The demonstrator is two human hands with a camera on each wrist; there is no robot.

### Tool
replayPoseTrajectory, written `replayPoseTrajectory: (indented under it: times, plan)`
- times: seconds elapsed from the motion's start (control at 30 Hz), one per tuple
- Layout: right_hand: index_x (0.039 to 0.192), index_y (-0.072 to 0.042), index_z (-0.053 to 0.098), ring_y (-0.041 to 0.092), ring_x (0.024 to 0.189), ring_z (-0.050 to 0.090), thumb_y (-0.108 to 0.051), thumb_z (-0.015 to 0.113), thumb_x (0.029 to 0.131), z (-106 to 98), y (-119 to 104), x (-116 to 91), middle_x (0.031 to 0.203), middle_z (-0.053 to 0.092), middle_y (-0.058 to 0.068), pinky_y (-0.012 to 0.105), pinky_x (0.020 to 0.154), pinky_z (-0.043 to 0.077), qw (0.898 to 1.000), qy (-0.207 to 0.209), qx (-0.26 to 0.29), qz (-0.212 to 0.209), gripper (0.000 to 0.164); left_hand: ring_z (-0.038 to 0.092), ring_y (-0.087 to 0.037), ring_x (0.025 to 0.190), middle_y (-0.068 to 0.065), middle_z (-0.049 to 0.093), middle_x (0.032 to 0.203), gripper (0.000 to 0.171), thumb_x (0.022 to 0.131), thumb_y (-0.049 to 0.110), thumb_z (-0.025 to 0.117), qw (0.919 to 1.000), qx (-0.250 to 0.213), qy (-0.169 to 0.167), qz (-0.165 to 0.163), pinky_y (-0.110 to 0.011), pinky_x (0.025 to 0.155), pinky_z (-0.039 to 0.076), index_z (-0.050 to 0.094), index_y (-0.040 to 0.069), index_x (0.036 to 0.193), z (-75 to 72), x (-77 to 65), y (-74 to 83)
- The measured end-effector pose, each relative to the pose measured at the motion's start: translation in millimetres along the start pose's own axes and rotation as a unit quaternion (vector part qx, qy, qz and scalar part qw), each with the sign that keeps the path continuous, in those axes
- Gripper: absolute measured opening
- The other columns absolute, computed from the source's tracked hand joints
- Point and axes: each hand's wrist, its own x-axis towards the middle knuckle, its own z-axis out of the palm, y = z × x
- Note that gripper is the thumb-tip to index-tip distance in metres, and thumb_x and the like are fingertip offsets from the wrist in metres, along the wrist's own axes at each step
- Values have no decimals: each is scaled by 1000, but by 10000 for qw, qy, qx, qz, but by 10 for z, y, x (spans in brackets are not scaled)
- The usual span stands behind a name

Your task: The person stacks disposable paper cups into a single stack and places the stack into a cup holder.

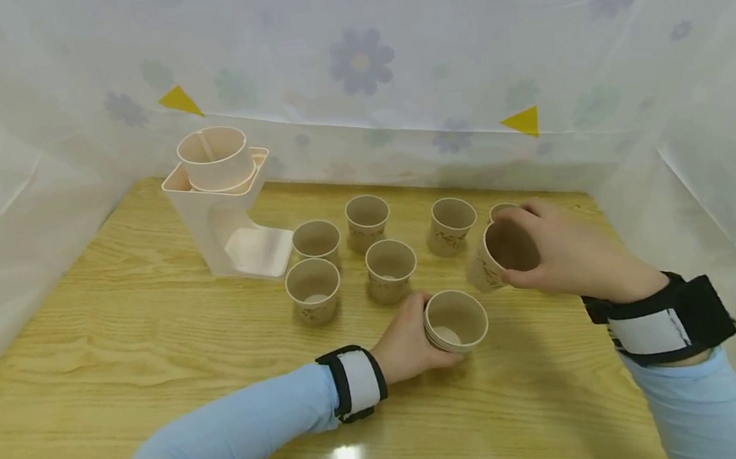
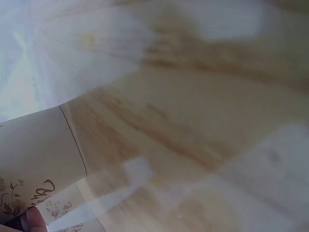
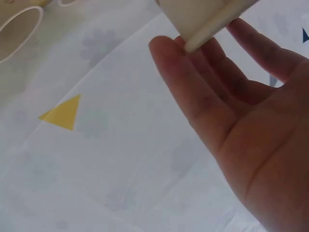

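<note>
- left hand (image 1: 408, 342) grips the cup stack (image 1: 455, 319); right hand (image 1: 564, 249) pinches a tilted cup (image 1: 508, 250).
- both look light, probably crushable: best held gently around mid-height.

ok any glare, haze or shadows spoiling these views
Head: white glare on the table near the frame's bottom edge, soft shadow below the right hand; left wrist: milky haze over most of it, printed cup at lower left clearer; right wrist: right hand darker than the pale sheet.

Pale flowered curtain (image 1: 284, 34) with yellow triangles (image 1: 525, 121) on it, behind a wood-grain table (image 1: 93, 329)
</note>
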Motion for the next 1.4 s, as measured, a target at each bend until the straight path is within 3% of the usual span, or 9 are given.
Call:
replayPoseTrajectory:
  times: [0.23, 0.43, 0.53, 0.8, 1.4]
  plan:
    - [127, -8, 54, 27, 98, 56, -30, 77, 71, -158, -268, -90, 112, 55, 11, 44, 79, 47, 9941, 611, -186, -880, 64, 48, -19, 108, -8, 48, 117, 74, 65, 20, 84, 10000, 67, -6, 40, -31, 98, 42, 41, 3, 123, -7, 13, -3]
    - [126, -12, 55, 21, 92, 58, -33, 76, 71, -35, -389, -95, 113, 55, 6, 38, 74, 50, 9908, 265, -144, -1322, 62, 49, -19, 108, -8, 47, 117, 74, 66, 20, 84, 9999, 109, -37, -5, -31, 97, 42, 40, 4, 123, -2, 17, -10]
    - [127, -10, 54, 20, 94, 58, -29, 76, 72, 56, -402, -76, 114, 55, 8, 38, 78, 50, 9908, 97, 82, -1347, 61, 49, -19, 108, -8, 47, 118, 74, 65, 19, 84, 10000, 90, -36, -19, -32, 98, 42, 40, 4, 123, -3, 17, -10]
    - [126, -13, 55, 16, 87, 59, -31, 75, 72, 173, -411, -54, 115, 54, 5, 34, 71, 51, 9922, -135, 51, -1240, 60, 48, -19, 108, -8, 47, 118, 73, 65, 19, 84, 10000, 77, -48, 3, -31, 97, 42, 40, 5, 121, -2, 14, -27]
    - [126, -10, 55, 15, 87, 59, -31, 77, 69, 531, -409, 18, 111, 53, 5, 31, 72, 51, 9883, -932, 202, -1193, 64, 48, -19, 106, -8, 48, 115, 71, 64, 19, 84, 9999, 116, 48, 80, -29, 96, 42, 42, 3, 119, 3, 9, -29]
